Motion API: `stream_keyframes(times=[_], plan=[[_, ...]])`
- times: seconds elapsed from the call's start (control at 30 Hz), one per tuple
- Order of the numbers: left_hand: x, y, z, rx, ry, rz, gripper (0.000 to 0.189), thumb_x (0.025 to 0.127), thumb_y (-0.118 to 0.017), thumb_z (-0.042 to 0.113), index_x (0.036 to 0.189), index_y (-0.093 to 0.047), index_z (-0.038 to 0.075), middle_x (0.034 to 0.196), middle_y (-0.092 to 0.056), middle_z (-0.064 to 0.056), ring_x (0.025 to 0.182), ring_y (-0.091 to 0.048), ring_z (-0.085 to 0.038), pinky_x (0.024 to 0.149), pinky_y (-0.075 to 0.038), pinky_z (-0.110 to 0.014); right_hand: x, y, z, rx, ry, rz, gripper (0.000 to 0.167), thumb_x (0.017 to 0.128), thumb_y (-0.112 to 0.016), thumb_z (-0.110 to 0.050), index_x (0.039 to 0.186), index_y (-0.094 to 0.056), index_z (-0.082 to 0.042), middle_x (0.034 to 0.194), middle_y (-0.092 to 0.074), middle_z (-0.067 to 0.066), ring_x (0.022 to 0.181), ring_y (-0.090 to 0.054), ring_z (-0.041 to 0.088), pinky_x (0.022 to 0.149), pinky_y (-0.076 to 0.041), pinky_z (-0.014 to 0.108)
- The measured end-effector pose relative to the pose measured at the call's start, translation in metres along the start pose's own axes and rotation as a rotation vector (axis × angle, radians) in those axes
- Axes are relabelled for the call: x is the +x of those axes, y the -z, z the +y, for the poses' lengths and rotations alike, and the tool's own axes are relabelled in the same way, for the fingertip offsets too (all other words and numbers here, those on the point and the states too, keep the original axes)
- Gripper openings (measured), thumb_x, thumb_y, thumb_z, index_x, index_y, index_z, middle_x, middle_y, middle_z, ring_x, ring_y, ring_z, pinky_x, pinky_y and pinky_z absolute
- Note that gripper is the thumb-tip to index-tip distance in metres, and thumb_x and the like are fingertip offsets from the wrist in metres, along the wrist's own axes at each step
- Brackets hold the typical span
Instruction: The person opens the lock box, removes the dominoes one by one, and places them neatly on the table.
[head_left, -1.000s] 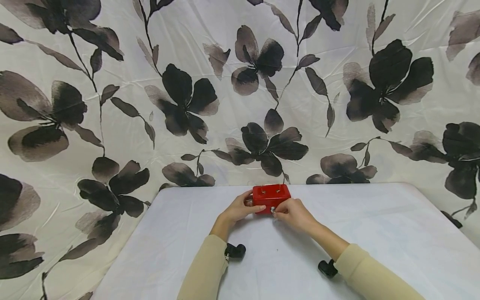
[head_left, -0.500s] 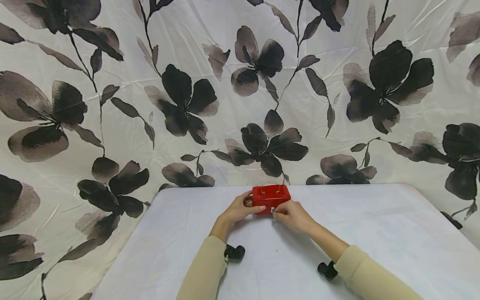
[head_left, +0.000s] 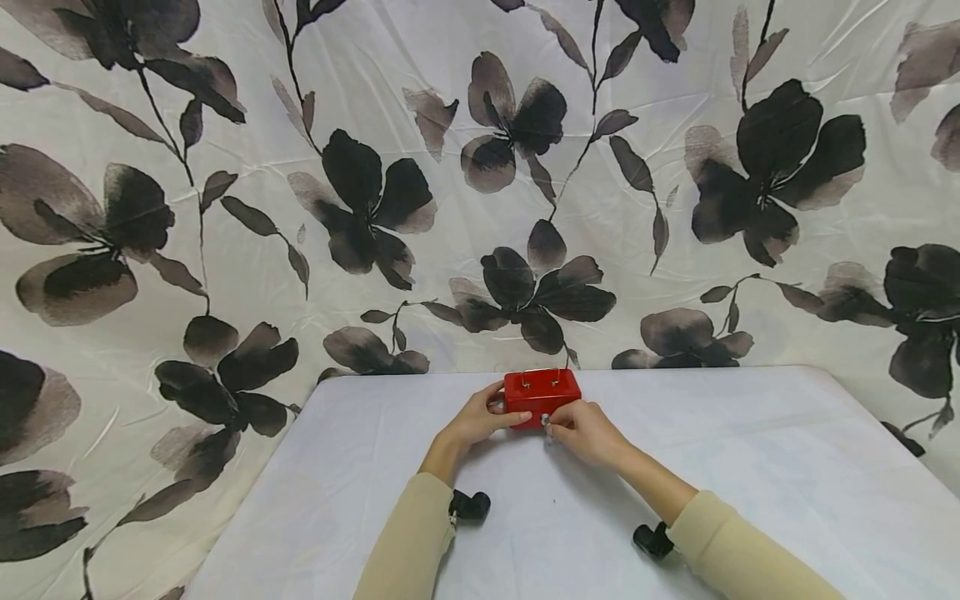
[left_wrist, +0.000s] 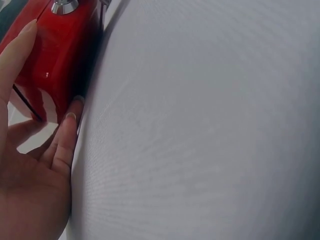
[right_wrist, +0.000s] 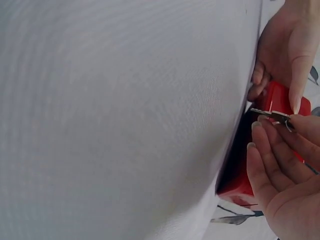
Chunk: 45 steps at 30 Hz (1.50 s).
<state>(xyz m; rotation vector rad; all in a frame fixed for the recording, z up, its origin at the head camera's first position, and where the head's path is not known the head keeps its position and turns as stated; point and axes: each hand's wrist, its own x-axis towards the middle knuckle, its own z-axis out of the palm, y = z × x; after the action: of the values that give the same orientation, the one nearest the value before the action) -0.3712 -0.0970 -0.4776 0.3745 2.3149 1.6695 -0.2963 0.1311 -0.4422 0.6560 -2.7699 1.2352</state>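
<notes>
A small red cash box [head_left: 542,388] with a thin metal handle on its lid stands near the far edge of the table, lid down. My left hand [head_left: 478,418] holds its left end, thumb along the front and fingers round the side, some low by the tabletop in the left wrist view. A round silver lock [left_wrist: 65,6] sits on the box's front. At that lock, my right hand [head_left: 590,432] pinches a key [right_wrist: 278,116] between thumb and index finger. A key blade and a small ring show there in the right wrist view; the other fingers are loosely bent below.
A white cloth covers the table [head_left: 555,550]. Behind its far edge hangs a pale curtain [head_left: 645,275] with dark flowers. A black wrist camera [head_left: 471,505] sits at the left cuff, another black camera [head_left: 654,542] at the right cuff.
</notes>
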Motion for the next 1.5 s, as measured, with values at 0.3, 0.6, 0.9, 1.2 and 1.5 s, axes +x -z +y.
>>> stream_keyframes(times=[0.3,0.6,0.9,1.2,1.5], plan=[[-0.0004,-0.0011,-0.0007,0.011,0.01,0.029,0.09,0.083,-0.085,0.041,0.157,-0.041,0.013,0.149,-0.053,-0.009,0.121,-0.057,-0.027,0.101,-0.051,-0.048,0.0003,-0.0004,-0.0004,0.001,0.003,0.007,0.011,0.095,-0.068,-0.003,0.098,-0.077,0.004,0.086,-0.075,0.008,0.077,-0.06,0.015,0.072,-0.055,0.031],[-0.0019,-0.0002,0.0002,0.001,0.014,0.014,0.093,0.084,-0.084,0.042,0.157,-0.038,0.008,0.147,-0.055,-0.011,0.127,-0.057,-0.03,0.106,-0.047,-0.051,0.0022,-0.0011,0.0009,0.005,-0.007,0.007,0.007,0.093,-0.071,-0.003,0.094,-0.077,0.001,0.085,-0.074,0.004,0.077,-0.062,0.013,0.072,-0.055,0.029],[-0.003,-0.0002,0.0027,0.003,0.043,0.033,0.095,0.083,-0.085,0.045,0.158,-0.038,0.011,0.15,-0.053,-0.011,0.133,-0.052,-0.033,0.107,-0.046,-0.054,0.0039,0.0032,0.0066,0.031,-0.022,-0.044,0.012,0.093,-0.073,-0.012,0.097,-0.076,-0.002,0.089,-0.072,0.002,0.083,-0.06,0.016,0.077,-0.054,0.032],[-0.0032,-0.0005,0.0038,0.029,0.067,0.05,0.096,0.081,-0.085,0.046,0.158,-0.038,0.012,0.153,-0.049,-0.015,0.141,-0.045,-0.037,0.109,-0.042,-0.059,0.0035,0.0039,0.006,0.05,-0.067,-0.046,0.017,0.099,-0.066,-0.017,0.098,-0.077,-0.004,0.088,-0.071,0.0,0.086,-0.059,0.017,0.084,-0.054,0.039],[-0.0015,0.0006,0.003,0.029,0.062,0.048,0.094,0.083,-0.085,0.043,0.158,-0.038,0.011,0.154,-0.048,-0.017,0.142,-0.043,-0.039,0.111,-0.038,-0.061,0.0031,0.0033,0.0035,0.137,-0.089,-0.07,0.019,0.1,-0.063,-0.013,0.102,-0.074,0.003,0.089,-0.073,0.011,0.077,-0.07,0.026,0.081,-0.054,0.036]])
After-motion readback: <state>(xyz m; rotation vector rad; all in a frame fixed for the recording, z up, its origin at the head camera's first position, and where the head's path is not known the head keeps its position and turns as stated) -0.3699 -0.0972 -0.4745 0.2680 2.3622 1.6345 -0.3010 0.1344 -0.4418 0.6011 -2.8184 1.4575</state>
